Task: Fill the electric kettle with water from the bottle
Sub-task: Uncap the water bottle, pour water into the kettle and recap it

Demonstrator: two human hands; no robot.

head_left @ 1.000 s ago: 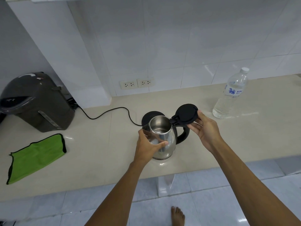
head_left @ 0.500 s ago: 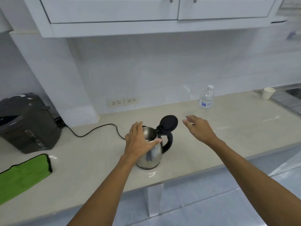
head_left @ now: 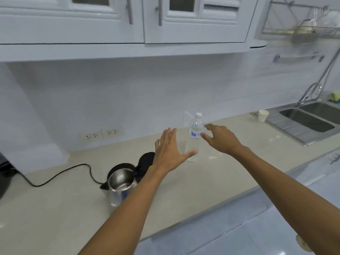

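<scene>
A steel electric kettle [head_left: 120,184] stands on the beige counter [head_left: 55,208] with its black lid [head_left: 146,160] flipped up and its inside empty. A clear water bottle [head_left: 195,133] with a white cap and blue label stands upright further back, right of the kettle. My left hand [head_left: 170,150] is spread open just left of the bottle, thumb near its lower part. My right hand [head_left: 219,138] is open just right of it, fingertips close to the label. Neither hand grips the bottle.
A black cord [head_left: 60,174] runs from the kettle's base to the left. Wall sockets [head_left: 100,134] sit behind. A white paper cup [head_left: 263,115] stands beside the steel sink [head_left: 307,122] at the right. White cabinets [head_left: 139,21] hang overhead.
My left hand has let go of the kettle and both hands have moved back and right to either side of the bottle. The view has lifted and swung right.
</scene>
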